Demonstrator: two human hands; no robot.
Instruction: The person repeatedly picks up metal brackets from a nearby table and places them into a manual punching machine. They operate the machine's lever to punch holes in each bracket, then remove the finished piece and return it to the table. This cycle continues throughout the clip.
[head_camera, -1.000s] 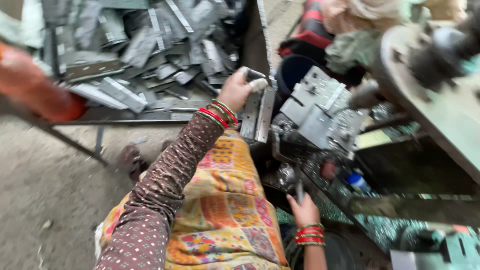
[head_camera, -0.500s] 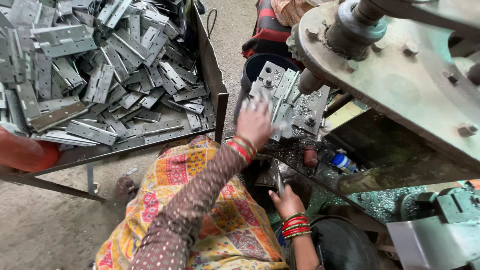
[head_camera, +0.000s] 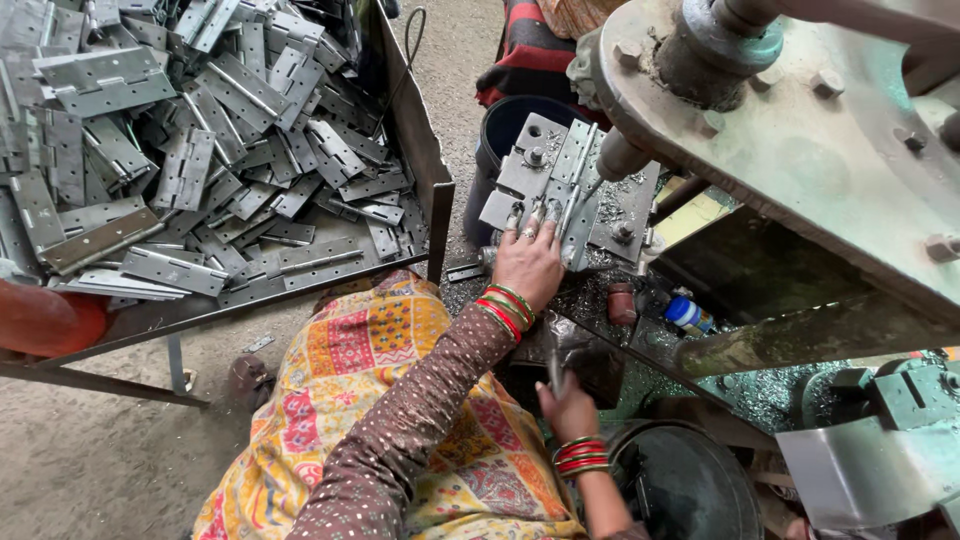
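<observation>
- Steel hinge plate (head_camera: 570, 195), grey, lies flat on the machine's fixture block (head_camera: 520, 180) under the press head; my left hand (head_camera: 528, 262) rests on it, fingers spread and pressing down, fingertips (head_camera: 540, 212) on the plate's near edge.
- Left wrist carries red and green bangles (head_camera: 505, 308); the brown dotted sleeve (head_camera: 420, 420) runs back toward me over the patterned yellow-orange cloth (head_camera: 330, 380) on my lap.
- Right hand (head_camera: 568, 408) is lower, at the near edge of the machine bed, closed around a thin metal handle or rod (head_camera: 553, 368) that stands upright out of the fist; I cannot tell what it belongs to. Red bangles on that wrist.
- Metal tray (head_camera: 425, 160) to my left, on a steel frame, is heaped with grey hinges (head_camera: 200, 150); its near right corner stands just beside my left forearm.
- Metal swarf is scattered on the bed around the fixture. A small blue-capped bottle (head_camera: 688, 314) lies to the right of my left hand.
- Dark round bucket (head_camera: 505, 125) stands beyond the fixture block, by the tray's right wall.
</observation>
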